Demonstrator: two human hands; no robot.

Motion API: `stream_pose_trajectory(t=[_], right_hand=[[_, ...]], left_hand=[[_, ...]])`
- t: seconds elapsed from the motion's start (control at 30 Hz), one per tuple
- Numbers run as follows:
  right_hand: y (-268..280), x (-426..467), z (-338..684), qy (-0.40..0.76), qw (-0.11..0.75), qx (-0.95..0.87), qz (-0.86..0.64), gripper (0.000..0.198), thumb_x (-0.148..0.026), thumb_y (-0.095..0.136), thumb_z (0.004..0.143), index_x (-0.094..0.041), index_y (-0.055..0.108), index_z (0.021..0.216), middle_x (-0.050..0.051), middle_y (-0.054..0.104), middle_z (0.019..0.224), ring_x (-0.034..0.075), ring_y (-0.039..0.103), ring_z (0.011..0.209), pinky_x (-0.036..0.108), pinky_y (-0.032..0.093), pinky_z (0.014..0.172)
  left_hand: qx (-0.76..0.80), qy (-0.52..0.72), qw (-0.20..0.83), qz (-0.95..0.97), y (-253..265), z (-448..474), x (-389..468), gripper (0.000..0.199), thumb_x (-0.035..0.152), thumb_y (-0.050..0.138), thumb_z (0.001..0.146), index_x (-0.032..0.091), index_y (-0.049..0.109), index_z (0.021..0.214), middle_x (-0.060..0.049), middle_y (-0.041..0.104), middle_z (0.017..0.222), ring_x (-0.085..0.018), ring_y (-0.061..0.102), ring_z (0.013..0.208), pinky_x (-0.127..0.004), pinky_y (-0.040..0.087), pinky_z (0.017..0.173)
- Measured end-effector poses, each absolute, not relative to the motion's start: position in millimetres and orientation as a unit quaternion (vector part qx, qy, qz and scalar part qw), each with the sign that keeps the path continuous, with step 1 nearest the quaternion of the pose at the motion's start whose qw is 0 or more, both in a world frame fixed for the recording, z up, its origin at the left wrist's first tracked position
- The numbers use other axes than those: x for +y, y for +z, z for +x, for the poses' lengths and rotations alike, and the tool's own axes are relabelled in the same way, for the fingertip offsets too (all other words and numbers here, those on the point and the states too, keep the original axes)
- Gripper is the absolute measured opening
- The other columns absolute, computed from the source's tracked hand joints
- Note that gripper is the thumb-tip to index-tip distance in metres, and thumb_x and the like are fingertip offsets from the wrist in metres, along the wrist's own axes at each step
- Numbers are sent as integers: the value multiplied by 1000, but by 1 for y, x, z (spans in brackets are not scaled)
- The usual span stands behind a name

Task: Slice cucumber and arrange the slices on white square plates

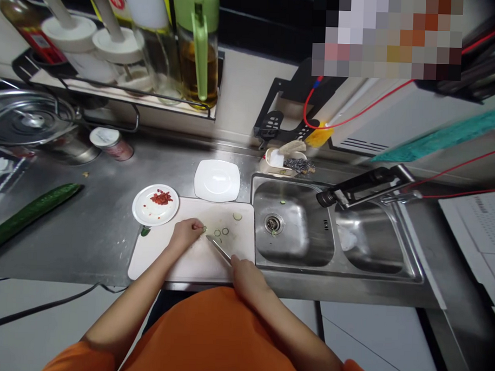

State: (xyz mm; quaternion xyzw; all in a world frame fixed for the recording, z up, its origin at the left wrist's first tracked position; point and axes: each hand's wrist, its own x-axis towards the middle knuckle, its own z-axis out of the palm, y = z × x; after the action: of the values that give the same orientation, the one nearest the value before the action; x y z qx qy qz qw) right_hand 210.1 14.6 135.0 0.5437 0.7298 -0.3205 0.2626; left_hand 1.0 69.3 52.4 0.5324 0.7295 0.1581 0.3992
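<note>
A small green ring [204,229] lies near the middle of the cutting board [151,263], where the left hand [184,233] seems to pinch it, fingers drawn narrow. The right hand [247,275] is closed round a knife [221,250] — its tip just beside the ring. Fine trimming of slices appears in hand; the next move calls for a steady pinch, fingertips clear of the blade. The left forearm crosses the board's near edge; the right hand sits at its near right corner — both angling inward. A pale slice [237,216] lies by the far right corner.
</note>
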Motion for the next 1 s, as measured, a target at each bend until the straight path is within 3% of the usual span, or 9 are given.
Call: stream_pose_trajectory(t=[0.17, 0.33, 0.53, 1.0], right_hand=[[138, 17, 208, -320, 266, 732, 539, 30, -6, 35, 84, -16, 49, 108, 13, 63, 90, 24, 62, 91, 29, 43, 69], [138, 18, 206, -310, 255, 737, 544, 31, -5, 35, 83, -15, 49, 109, 14, 63, 91, 25, 61, 92, 29, 43, 70], [134, 20, 198, -312, 243, 732, 555, 34, -5, 32, 85, -16, 46, 113, 12, 64, 92, 23, 60, 94, 28, 42, 70], [127, 24, 186, -324, 253, 727, 550, 32, -6, 31, 86, -15, 45, 113, 13, 64, 94, 23, 62, 94, 29, 44, 69]], left_hand=[[732, 155, 338, 571, 52, 1, 57, 16, 28, 51, 75, 21, 64, 69, 1, 63, 62, -14, 56, 63, -24, 38, 61], [716, 191, 275, 612, 42, 5, 43, 19, 27, 50, 78, 20, 67, 84, -6, 68, 84, -19, 60, 82, -29, 43, 75], [717, 214, 271, 605, 31, 6, 37, 24, 27, 50, 79, 18, 67, 93, -7, 68, 92, -21, 60, 91, -32, 44, 84], [715, 219, 266, 608, 28, 7, 38, 24, 29, 51, 81, 18, 67, 93, -7, 68, 95, -20, 60, 90, -30, 45, 84]])
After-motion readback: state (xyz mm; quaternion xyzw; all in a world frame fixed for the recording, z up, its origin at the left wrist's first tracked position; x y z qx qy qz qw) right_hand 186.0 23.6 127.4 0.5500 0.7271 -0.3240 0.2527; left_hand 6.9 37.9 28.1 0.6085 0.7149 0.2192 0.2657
